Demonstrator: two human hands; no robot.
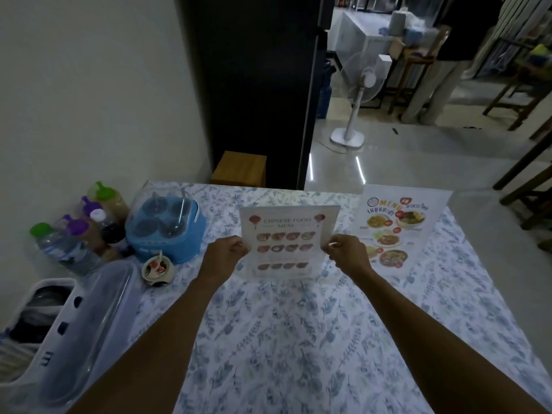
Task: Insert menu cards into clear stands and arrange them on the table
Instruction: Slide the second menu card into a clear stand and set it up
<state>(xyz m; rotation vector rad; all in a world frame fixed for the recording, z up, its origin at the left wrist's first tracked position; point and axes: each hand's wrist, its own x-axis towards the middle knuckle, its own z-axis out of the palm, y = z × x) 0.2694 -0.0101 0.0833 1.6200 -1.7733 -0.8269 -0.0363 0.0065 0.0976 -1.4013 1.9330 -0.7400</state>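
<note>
A: Head camera, looking down over the surface [298,339] with its blue floral cloth. Both arms are stretched out, and the Chinese food menu stand [288,242] is right in the middle, upright, bottom edge down on the cloth.

B: How are the hands set?

A: Left hand [228,253] pinches the stand's left edge, right hand [346,253] pinches the right edge, fingers closed on the clear plastic at about mid-height. The card sits inside, rows of dishes facing us.

B: And the other one?

A: The second menu stand [397,227] is just to the right and slightly further back, colourful Thai card, standing alone, untouched.

B: What's over on the left?

A: A blue condiment caddy [167,231] with a clear lid, a cluster of sauce bottles [98,213], a water bottle [62,249], and a small sauce cup [157,268] near the caddy. A white fan [358,94] stands on the floor beyond.
</note>
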